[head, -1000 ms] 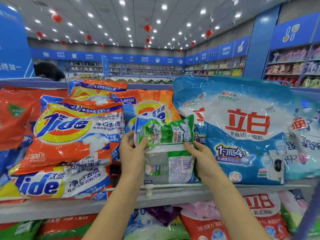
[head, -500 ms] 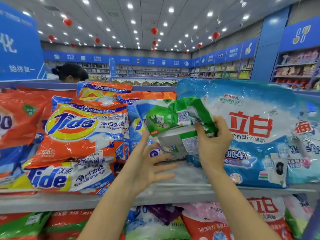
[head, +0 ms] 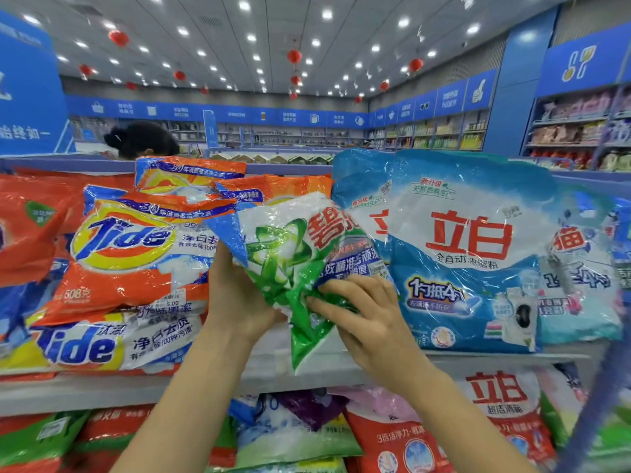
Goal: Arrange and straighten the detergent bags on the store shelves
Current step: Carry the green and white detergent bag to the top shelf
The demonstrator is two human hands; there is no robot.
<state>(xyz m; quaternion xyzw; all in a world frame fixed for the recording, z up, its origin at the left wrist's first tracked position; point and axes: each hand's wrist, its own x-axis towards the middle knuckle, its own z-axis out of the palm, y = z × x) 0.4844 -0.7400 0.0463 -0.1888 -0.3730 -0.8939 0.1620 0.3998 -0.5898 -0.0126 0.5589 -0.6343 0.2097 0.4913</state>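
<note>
Front of green bag (head: 290, 268) now outward

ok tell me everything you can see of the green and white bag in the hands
The green and white bag is glossy, crinkled plastic: white top with a green swirl logo, red characters, a blue corner, green lower part. Its front faces the camera, tilted, one lower corner pointing down before the shelf edge. The left hand holds its left side; the right hand pinches the crumpled lower front. It sits between orange Tide bags and blue bags; contact with them is unclear.
</note>
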